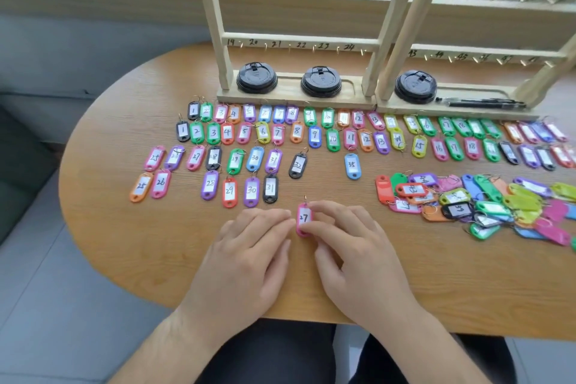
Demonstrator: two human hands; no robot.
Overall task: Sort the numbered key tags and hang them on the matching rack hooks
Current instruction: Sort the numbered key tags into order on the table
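The pink key tag lies flat on the wooden table near its front edge, caught between the fingertips of both hands. The left hand lies palm down with fairly straight fingers, its fingertips touching the tag's left edge. The right hand is curled, forefinger and thumb pinching the tag's right edge. The tag is a rounded pink plastic holder with a white paper insert, a slot at its near end and a small metal split ring at its far end. The insert is handwritten "27" in black. Beyond it lie sorted tags in many colours: two long rows read 1 to 18, with the tags further right too blurred to read. Two shorter rows read 25 to 31, among them another pink tag marked 27, then a black tag 32 and a light-blue tag 35. A loose pile of unsorted tags lies to the right. At the table's far edge stands a wooden hook rack with rails numbered up to 18 and 19 to 24. Just beside it, a second rack starts at 43, and its further numbers are blurred.
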